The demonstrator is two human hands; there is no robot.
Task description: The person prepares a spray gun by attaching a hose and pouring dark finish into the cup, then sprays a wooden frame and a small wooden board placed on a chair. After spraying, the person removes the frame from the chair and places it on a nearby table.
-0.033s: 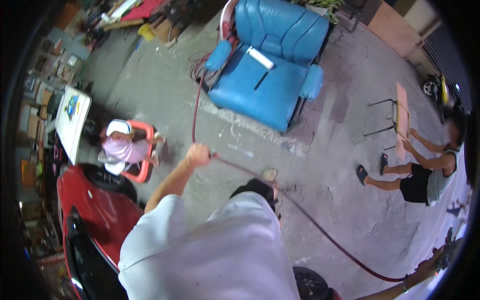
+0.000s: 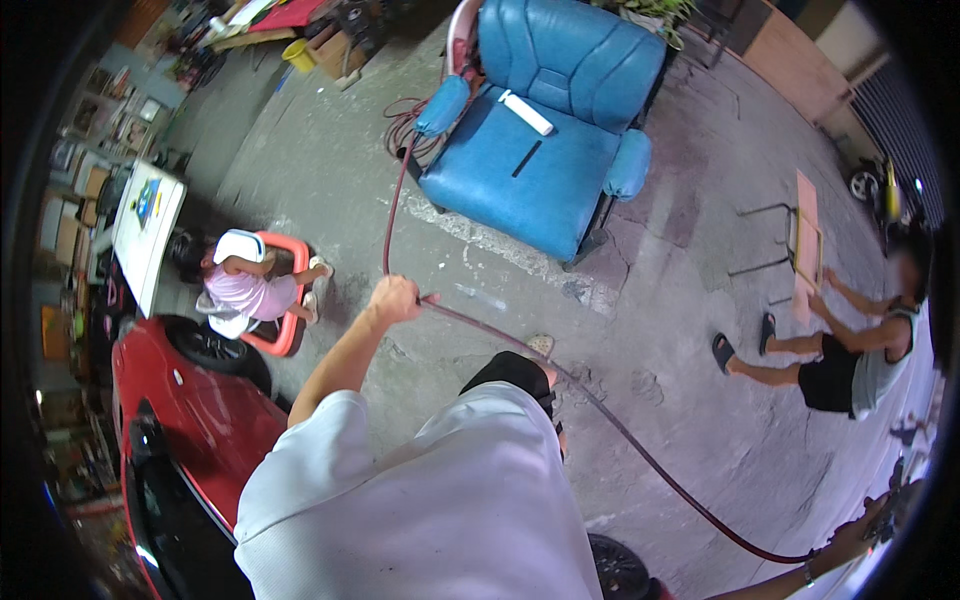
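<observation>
A dark red hose (image 2: 640,445) crosses in front of me. My left hand (image 2: 398,298) is closed around it near the middle of the view, and from there it runs up to a coil beside the blue seat (image 2: 515,185). The other stretch sags past my legs to the lower right edge. There my right hand (image 2: 855,535), with a band at the wrist, is stretched far out and closed at the hose's end. Dark parts beyond the fingers are too dim to name. A white tube (image 2: 526,113) lies on the seat.
A red car (image 2: 195,430) stands at my left, near a small person (image 2: 245,280) in a red-and-white walker and a white table (image 2: 145,235). At right another person (image 2: 870,350) holds a wooden folding piece (image 2: 806,250). A wheel (image 2: 618,568) shows below.
The view has shifted slightly, so the seat and small person sit a little differently. Both my hands keep their hold on the hose.
</observation>
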